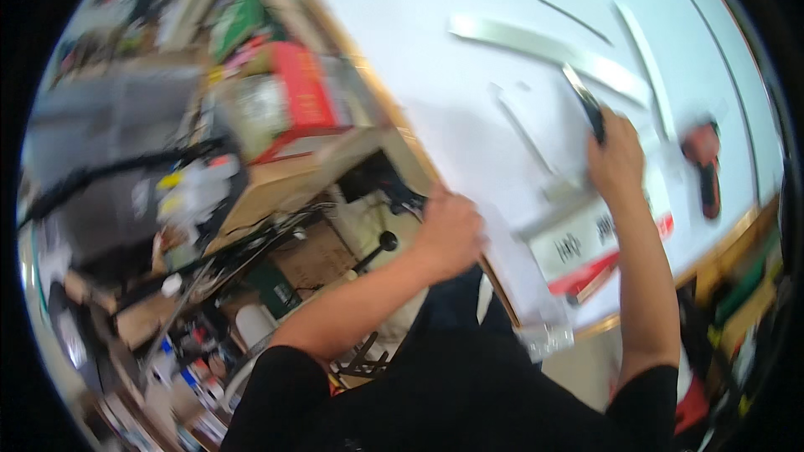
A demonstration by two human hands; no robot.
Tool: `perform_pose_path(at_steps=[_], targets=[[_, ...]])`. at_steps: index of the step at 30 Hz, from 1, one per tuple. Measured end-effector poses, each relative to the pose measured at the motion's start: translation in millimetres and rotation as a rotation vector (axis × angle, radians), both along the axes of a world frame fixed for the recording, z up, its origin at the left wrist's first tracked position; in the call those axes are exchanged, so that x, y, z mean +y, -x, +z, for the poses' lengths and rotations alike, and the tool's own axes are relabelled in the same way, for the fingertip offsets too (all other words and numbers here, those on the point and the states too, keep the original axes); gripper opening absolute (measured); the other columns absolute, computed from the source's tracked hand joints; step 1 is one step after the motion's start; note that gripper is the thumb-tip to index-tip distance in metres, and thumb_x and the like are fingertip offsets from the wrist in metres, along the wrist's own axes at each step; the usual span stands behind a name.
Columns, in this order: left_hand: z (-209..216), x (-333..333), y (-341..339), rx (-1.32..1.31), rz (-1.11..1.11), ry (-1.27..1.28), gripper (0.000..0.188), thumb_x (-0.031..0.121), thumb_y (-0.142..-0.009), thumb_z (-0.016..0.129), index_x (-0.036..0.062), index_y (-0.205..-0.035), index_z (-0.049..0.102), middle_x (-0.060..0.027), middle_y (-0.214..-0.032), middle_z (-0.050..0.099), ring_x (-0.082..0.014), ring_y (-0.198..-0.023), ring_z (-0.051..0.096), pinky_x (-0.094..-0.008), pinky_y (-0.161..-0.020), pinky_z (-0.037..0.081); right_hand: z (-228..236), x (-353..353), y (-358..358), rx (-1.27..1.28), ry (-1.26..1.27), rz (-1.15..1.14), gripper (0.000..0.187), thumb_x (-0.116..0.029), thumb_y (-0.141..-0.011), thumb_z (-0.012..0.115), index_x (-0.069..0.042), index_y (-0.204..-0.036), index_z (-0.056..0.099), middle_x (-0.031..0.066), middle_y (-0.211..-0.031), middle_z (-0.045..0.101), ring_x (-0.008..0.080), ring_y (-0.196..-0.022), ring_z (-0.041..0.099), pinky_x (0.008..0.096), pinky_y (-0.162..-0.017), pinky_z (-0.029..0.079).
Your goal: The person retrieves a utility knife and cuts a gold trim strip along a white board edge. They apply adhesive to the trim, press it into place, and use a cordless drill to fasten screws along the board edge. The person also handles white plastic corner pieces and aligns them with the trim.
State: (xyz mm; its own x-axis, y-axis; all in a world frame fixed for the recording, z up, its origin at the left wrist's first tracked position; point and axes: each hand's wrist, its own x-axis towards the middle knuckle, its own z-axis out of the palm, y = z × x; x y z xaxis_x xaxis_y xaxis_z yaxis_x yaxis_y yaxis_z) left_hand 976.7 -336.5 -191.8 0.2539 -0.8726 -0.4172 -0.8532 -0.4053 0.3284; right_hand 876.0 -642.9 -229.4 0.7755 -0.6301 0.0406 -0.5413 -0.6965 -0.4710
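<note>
My right hand (615, 155) is closed around the dark handle of what looks like a utility knife (589, 105), held over the white tabletop (402, 42). Its silvery end points away from me, near a long flat pale strip (536, 48). At the table's left edge, my left hand (450, 232) is closed on the edge, with its fingertips partly hidden. Under my right forearm lies a white and red box (569, 244). A thin metal rod (525, 130) lies left of the right hand.
Right of my right arm lies a red and black power drill (703, 169). Another narrow strip (645, 67) and a thin dark rod (572, 18) lie farther back. Left of the table, a red box (303, 88) stands among cluttered shelves. Clear plastic (546, 339) hangs at the near corner.
</note>
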Motion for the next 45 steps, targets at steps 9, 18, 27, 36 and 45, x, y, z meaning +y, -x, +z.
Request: perform_pose_path(at_steps=[9,18,27,36,45], targets=[[25,32,18,0.261,0.638,0.660,0.025,0.014,-0.088,0.075,0.0053,-0.109,0.066,-0.0126,-0.109,0.065,-0.0349,-0.111,0.061,-0.0475,-0.106,0.046,39,74,-30,-0.348,0.017,0.358,0.049,-0.011,-0.085,0.077,-0.001,-0.131,0.062,0.0225,-0.134,0.062,0.0421,-0.126,0.057,0.0515,-0.109,0.043],[70,155,-157,-0.130,1.702,1.277,0.047,0.019,-0.096,0.075,-0.0040,-0.130,0.054,-0.0050,-0.100,0.063,-0.0150,-0.084,0.058,-0.0350,-0.076,0.052,129,228,-67,-0.589,-0.338,0.615,0.033,-0.009,-0.083,0.078,-0.002,-0.114,0.069,0.0189,-0.114,0.068,0.0400,-0.108,0.064,0.0469,-0.095,0.051],[121,133,-201,-0.234,2.062,0.571,0.056,0.041,-0.081,0.082,-0.0049,-0.110,0.072,-0.0269,-0.117,0.071,-0.0439,-0.103,0.070,-0.0504,-0.092,0.056,139,267,-25,-0.282,-0.370,0.608,0.031,-0.016,-0.088,0.075,0.000,-0.114,0.071,0.0221,-0.112,0.069,0.0422,-0.108,0.065,0.0478,-0.095,0.053],[133,117,-217,-0.227,2.155,0.447,0.057,0.038,-0.084,0.077,0.0014,-0.127,0.067,-0.0242,-0.130,0.063,-0.0429,-0.120,0.063,-0.0545,-0.099,0.055,108,253,46,-0.132,-0.449,0.412,0.032,-0.021,-0.088,0.075,0.002,-0.112,0.072,0.0229,-0.105,0.072,0.0421,-0.103,0.068,0.0478,-0.091,0.054],[87,141,-145,-0.275,1.531,1.062,0.041,0.037,-0.098,0.069,-0.0006,-0.114,0.069,-0.0253,-0.115,0.064,-0.0452,-0.109,0.059,-0.0539,-0.094,0.046,143,260,34,-0.250,-0.614,0.354,0.044,-0.027,-0.092,0.078,0.002,-0.123,0.066,0.0193,-0.104,0.071,0.0322,-0.090,0.071,0.0419,-0.080,0.057]])
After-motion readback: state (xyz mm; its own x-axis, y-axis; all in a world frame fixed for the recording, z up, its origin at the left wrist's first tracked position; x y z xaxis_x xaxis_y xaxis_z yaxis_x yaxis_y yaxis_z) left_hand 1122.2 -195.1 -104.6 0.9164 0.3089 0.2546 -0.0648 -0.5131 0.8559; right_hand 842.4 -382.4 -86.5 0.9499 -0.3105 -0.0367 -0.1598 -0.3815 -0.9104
